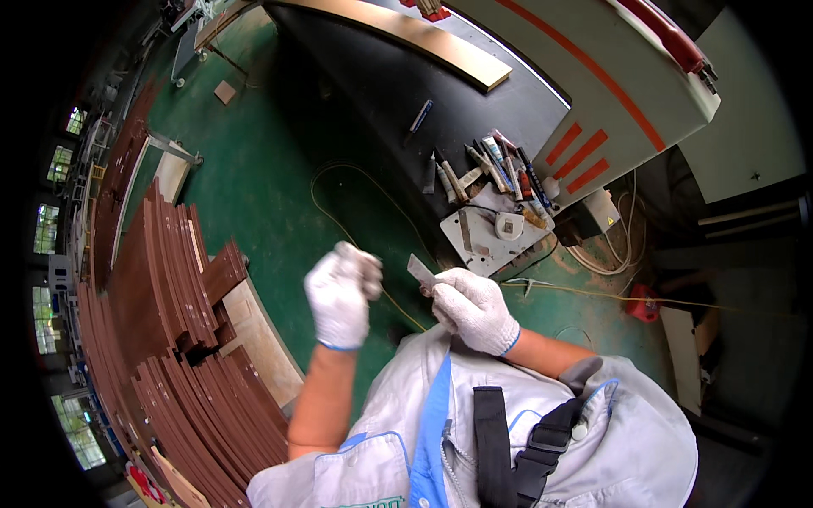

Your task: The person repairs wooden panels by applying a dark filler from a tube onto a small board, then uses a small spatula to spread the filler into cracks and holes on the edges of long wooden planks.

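Observation:
My right hand [476, 310], in a white knitted glove, is closed with thumb and fingers pinching a small flat grey blade [421, 272]. Its slanted free end points up and to the left. To the left of the blade and apart from it, my left hand [339, 295] is raised in a matching glove. Its fingers are curled together and slightly blurred; whatever they may hold is hidden. Both hands are in front of my chest, short of the black bench top [364, 76].
Several tubes and marker-like sticks [500, 165] lie beside a metal plate [491, 241] on the bench, below a grey machine housing [593, 93]. A curved wooden panel [415, 38] lies farther back. Stacks of curved brown boards [212, 406] stand at left. A yellow cord [391, 302] crosses the green floor.

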A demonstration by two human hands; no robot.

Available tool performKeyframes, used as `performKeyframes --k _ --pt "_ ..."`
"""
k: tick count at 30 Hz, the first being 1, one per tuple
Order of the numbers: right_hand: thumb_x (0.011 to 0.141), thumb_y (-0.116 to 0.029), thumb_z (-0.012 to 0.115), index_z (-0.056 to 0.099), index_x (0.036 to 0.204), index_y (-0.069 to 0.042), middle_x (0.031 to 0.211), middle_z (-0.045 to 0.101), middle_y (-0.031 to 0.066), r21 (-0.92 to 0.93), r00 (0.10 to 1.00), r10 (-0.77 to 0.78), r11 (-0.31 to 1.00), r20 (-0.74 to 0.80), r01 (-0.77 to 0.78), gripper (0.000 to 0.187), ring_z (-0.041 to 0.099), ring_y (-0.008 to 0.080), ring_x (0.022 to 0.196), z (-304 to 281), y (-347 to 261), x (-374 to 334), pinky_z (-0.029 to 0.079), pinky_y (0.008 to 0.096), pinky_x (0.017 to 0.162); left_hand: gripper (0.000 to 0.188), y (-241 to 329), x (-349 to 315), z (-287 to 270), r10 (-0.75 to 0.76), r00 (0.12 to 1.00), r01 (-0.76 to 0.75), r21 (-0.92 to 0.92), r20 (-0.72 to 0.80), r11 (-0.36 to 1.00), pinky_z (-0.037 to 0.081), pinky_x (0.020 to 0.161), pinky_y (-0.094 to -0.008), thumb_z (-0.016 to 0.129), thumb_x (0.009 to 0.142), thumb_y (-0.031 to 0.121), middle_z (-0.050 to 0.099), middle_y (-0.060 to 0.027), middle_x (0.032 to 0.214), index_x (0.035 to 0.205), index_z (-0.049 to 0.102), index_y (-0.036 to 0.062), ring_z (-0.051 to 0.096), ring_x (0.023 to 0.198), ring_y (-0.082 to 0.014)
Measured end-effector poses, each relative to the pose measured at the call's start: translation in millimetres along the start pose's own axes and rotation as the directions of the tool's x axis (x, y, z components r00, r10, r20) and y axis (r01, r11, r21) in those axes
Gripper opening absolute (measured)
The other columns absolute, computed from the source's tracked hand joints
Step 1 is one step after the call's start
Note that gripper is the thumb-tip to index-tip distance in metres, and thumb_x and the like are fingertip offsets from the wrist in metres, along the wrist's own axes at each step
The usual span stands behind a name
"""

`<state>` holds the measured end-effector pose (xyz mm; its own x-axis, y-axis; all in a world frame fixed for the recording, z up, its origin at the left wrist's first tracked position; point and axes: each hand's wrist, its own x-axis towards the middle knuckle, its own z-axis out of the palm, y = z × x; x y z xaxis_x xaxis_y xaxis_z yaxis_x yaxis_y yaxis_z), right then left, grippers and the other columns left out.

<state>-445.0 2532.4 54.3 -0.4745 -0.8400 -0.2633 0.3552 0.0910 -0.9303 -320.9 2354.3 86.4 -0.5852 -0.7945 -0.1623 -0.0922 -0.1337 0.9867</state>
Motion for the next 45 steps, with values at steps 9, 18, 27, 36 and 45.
performKeyframes --k 9,18,27,36,45 --pt "0.082 -0.001 0.076 0.073 0.125 -0.004 0.097 0.071 0.0164 -0.728 0.683 -0.703 0.362 0.197 0.583 0.043 0.072 0.0349 0.088 -7 -6 22 0.058 0.0406 0.079 0.030 -18 -43 44 -0.106 0.992 0.113 -0.116 0.068 0.987 0.058 0.080 -0.0258 0.074 0.096 0.000 0.074 -0.0071 0.108 0.125 0.067 -0.0040 0.070 0.093 -0.0112" --pt "0.097 -0.014 0.067 0.073 0.115 -0.002 0.090 0.072 0.0179 -0.391 0.946 -0.301 0.862 0.120 0.323 0.022 0.073 0.0333 0.081 -1 10 8 0.057 0.0412 0.073 0.017 -24 -37 43 -0.172 0.985 0.170 -0.039 -0.032 0.985 0.046 0.058 -0.0217 0.063 0.107 0.014 0.068 -0.0009 0.080 0.105 0.073 0.0002 0.057 0.065 -0.0042" --pt "0.095 -0.021 0.070 0.077 0.103 -0.004 0.094 0.074 0.0181 -0.536 0.908 -0.403 0.745 0.114 0.398 0.020 0.074 0.0365 0.085 -10 35 -3 0.059 0.0439 0.075 0.055 -58 -6 39 -0.324 0.942 0.261 -0.419 -0.087 0.870 0.036 0.043 -0.0279 0.053 0.111 0.052 0.056 -0.0033 0.060 0.072 0.058 0.0130 0.048 0.049 -0.0128" --pt "0.097 -0.043 0.064 0.076 0.093 -0.003 0.089 0.073 0.0252 -0.780 0.908 -0.135 0.570 -0.398 -0.257 0.042 0.073 0.0430 0.084 -141 113 51 0.057 0.0519 0.079 0.046 -109 -8 -7 -0.462 0.862 0.342 -0.431 -0.210 0.835 0.033 0.044 -0.0288 0.058 0.109 0.048 0.052 -0.0030 0.065 0.077 0.054 0.0149 0.043 0.050 -0.0124" --pt "0.100 -0.016 0.063 0.073 0.125 -0.005 0.118 0.074 0.0216 -0.861 0.941 -0.268 0.507 -0.205 -0.043 0.030 0.072 0.0378 0.103 -109 100 70 0.056 0.0460 0.091 0.048 -126 -96 -63 -0.568 0.696 0.390 -0.433 -0.439 0.813 0.044 0.046 -0.0307 0.061 0.106 0.051 0.062 -0.0039 0.068 0.081 0.065 0.0102 0.055 0.051 -0.0142"
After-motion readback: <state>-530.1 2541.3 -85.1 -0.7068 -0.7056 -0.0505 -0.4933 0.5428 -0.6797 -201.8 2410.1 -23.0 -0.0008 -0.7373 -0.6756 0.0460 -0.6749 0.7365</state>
